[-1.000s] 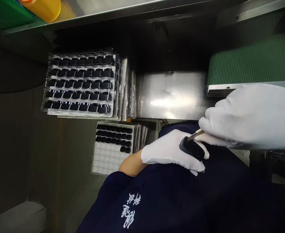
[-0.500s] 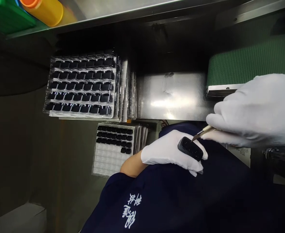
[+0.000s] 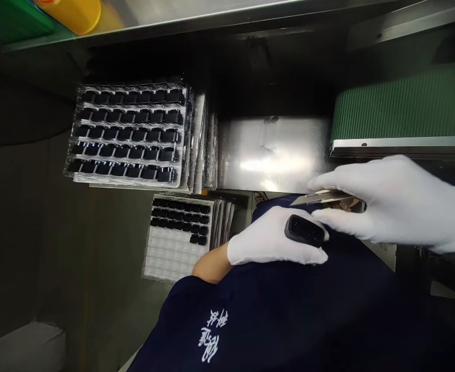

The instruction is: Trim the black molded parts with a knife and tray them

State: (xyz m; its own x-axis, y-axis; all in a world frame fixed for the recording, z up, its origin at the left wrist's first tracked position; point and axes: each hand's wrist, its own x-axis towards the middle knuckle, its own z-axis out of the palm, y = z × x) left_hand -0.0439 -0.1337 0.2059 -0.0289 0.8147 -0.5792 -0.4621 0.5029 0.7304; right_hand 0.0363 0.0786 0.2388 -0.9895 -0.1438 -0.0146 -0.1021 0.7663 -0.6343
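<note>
As I watch from remote, gloved L hand (image 3: 269,237) grips black plastic part (image 3: 304,231) against its palm; gloved R hand (image 3: 397,206) pinches flat metal tool (image 3: 322,197) just above the part, not touching. Blister trays (image 3: 128,178) w/ similar black parts sit farther off.

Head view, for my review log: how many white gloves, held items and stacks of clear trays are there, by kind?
White gloves: 2
Black plastic part, held: 1
Metal tool, held: 1
Stacks of clear trays: 2
Total: 6
</note>
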